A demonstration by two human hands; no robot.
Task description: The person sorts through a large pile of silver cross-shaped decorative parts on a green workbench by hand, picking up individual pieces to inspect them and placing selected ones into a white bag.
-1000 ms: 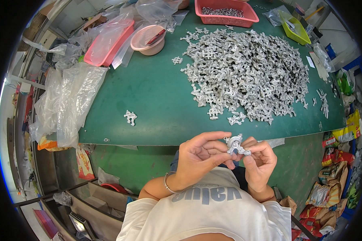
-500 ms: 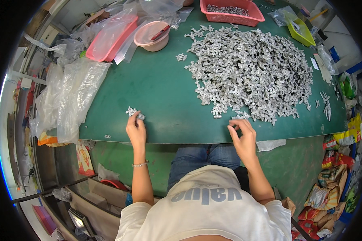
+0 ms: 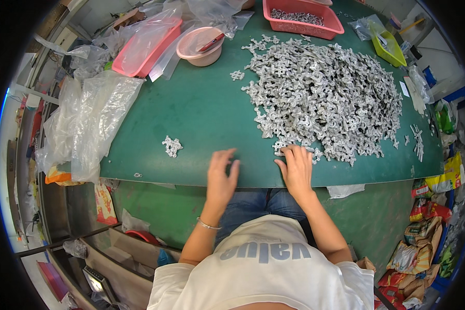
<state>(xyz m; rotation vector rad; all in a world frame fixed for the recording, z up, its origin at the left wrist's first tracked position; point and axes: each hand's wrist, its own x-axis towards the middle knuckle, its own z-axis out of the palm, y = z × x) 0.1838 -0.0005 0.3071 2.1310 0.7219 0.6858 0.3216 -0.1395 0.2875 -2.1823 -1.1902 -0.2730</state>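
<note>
A large heap of small grey metal castings (image 3: 325, 98) with several lobes covers the right half of the green table. My right hand (image 3: 296, 168) reaches to its near edge, thumb apart and fingertips down on castings there. My left hand (image 3: 222, 175) hovers at the table's front edge, left of the right hand. Its fingers are apart, a little smeared by motion, with nothing seen in them. Farther left lies a small separate group of castings (image 3: 172, 146), apart from both hands.
Clear plastic bags (image 3: 95, 119) hang over the table's left side. Behind stand a pink tray (image 3: 155, 49), a pink bowl (image 3: 201, 57) with a red-handled tool, and a pink basket (image 3: 305, 27) of metal pieces. A yellow-green bin (image 3: 390, 51) sits at the back right.
My left hand has let go of castings at the left and moved right toward the heap. My right hand has shifted slightly left, its fingers lowered onto the heap's near edge.
</note>
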